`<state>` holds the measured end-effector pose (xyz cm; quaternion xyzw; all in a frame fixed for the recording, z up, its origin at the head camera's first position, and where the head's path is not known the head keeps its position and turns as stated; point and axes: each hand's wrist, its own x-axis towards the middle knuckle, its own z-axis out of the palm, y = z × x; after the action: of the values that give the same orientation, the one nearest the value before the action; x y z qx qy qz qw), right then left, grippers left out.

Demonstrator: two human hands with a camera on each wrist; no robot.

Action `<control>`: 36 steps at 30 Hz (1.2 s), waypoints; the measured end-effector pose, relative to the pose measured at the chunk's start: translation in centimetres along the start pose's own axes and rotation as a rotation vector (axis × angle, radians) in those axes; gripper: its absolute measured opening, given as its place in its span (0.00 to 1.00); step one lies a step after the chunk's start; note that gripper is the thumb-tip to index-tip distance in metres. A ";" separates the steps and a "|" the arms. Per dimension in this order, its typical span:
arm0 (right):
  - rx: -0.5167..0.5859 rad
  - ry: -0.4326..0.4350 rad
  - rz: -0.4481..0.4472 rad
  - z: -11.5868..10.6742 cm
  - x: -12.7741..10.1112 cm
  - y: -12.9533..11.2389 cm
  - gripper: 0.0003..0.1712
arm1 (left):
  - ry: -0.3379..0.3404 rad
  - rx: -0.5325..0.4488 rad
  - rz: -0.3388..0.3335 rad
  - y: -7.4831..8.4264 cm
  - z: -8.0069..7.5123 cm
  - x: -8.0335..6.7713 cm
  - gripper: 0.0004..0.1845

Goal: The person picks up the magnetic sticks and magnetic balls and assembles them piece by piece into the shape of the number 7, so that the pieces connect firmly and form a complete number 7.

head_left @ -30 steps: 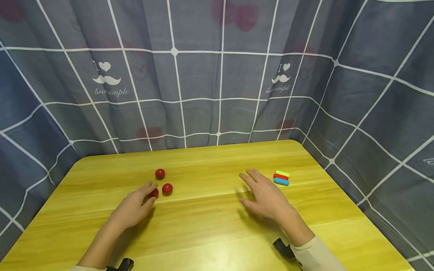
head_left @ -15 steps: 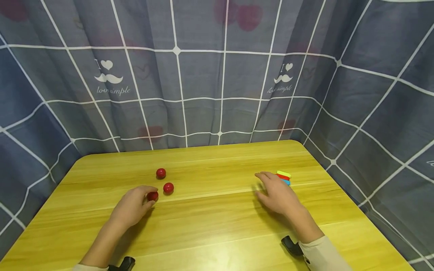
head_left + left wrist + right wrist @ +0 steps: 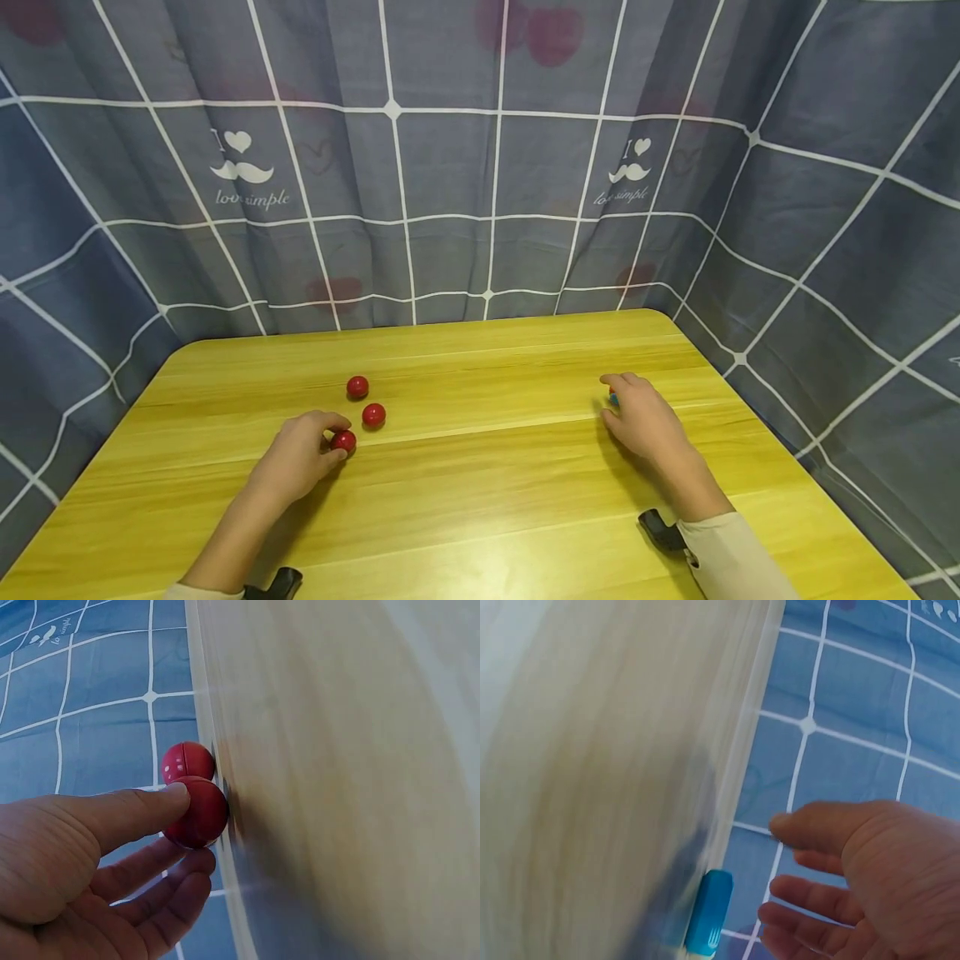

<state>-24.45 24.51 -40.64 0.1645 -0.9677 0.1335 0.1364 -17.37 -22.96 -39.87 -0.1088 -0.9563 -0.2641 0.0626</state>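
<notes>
My left hand [image 3: 292, 462] pinches a red ball [image 3: 344, 442] between thumb and fingers, low over the table. In the left wrist view, the thumb lies against that ball [image 3: 201, 817], and a second red ball [image 3: 193, 760] with white dots shows behind it. Two more red balls, one near [image 3: 373, 416] and one farther back [image 3: 357, 387], lie beyond the fingertips. My right hand [image 3: 647, 421] hovers with loosely spread fingers over short coloured sticks, mostly hidden beneath it. One blue stick [image 3: 710, 913], round-ended with white marks, lies on the table apart from the fingers.
The yellow wood-grain table [image 3: 480, 500] has rounded far corners. A grey-blue curtain [image 3: 442, 183] with white grid lines hangs behind it and along both sides. Black wrist mounts [image 3: 660, 531] sit at both cuffs.
My right hand has moved right, over the coloured sticks, and now covers most of them. My left fingers have closed around the nearest red ball, which has shifted slightly toward me.
</notes>
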 end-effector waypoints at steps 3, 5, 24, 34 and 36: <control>-0.007 0.013 0.037 -0.1 0.0 0.6 0.22 | -0.001 -0.006 0.001 0.1 0.1 0.0 0.16; -0.012 0.020 0.054 -0.2 0.0 0.9 0.19 | -0.006 -0.011 -0.003 0.2 0.1 0.0 0.15; -0.049 -0.051 0.127 -0.4 -0.3 2.1 0.15 | -0.067 -0.057 -0.037 1.6 0.7 0.2 0.14; -0.022 -0.178 0.175 -0.2 -0.3 2.0 0.10 | -0.064 -0.064 -0.013 2.4 1.0 0.2 0.15; -0.017 -0.198 0.180 -0.2 -0.3 1.9 0.08 | -0.061 -0.064 -0.014 2.4 1.1 0.2 0.15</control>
<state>-24.80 26.39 -41.00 0.0881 -0.9884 0.1202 0.0293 -17.03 -20.37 -39.56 -0.1123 -0.9496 -0.2914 0.0280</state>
